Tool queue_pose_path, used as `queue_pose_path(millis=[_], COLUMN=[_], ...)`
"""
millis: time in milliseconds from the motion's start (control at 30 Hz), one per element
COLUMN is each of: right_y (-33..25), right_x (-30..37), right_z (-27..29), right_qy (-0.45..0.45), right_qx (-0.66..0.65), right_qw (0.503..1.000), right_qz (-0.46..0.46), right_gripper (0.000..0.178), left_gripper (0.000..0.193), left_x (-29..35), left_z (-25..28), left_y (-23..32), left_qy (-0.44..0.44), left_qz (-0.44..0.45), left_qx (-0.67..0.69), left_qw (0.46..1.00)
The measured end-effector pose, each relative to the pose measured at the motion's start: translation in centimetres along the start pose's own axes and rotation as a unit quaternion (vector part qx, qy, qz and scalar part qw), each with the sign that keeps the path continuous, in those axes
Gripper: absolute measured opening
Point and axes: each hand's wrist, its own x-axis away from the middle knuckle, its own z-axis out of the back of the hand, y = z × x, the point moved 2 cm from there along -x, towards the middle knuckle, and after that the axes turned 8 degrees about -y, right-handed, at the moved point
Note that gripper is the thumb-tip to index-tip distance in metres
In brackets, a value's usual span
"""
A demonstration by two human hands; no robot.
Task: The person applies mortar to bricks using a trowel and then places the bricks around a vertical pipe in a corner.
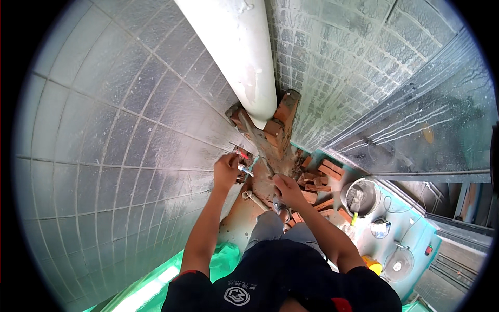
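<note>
My left hand (225, 169) is beside the tiled wall on the left, its fingers curled in; what they hold, if anything, is hidden. Close to its fingertips, red and blue-marked pipe fittings (245, 169) stick out of a rough hole in the wall. My right hand (289, 189) is closed around the near end of a narrow, mortar-grey tool (267, 165), which points away toward the corner; its kind is unclear. Beyond it, red bricks (280, 122) with wet mortar stand stacked around the foot of a thick white pipe (249, 62).
Loose bricks (314, 182) lie in a heap right of my right hand. A bucket (360, 197) holds grey mortar and a tool. A pale pipe elbow (247, 195) rises near my knees. Green sheeting (226, 255) lies at lower left; a round fan-like object (398, 263) stands at right.
</note>
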Motion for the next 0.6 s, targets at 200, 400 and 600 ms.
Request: queue_pose_path(millis=[200,400,600], right_y=[2.0,4.8,4.8], right_x=[-6.8,-6.6,-4.3], right_z=[1.0,1.2,1.8], right_qy=[0.159,0.193,0.169], right_qx=[0.273,0.273,0.31], right_qw=[0.942,0.933,0.931], right_qz=[0.113,0.133,0.09], right_gripper=[0.044,0.051,0.042], left_gripper=[0.033,0.061,0.08], left_x=[1.2,-3.4,-7.6], left_z=[-4.6,-4.6,-2.5], left_y=[-2.3,-1.0,-0.1], left_qy=[-0.067,-0.105,-0.11], left_qz=[0.091,0.068,0.1], left_qx=[0.149,0.411,0.507], left_qw=[0.982,0.903,0.849])
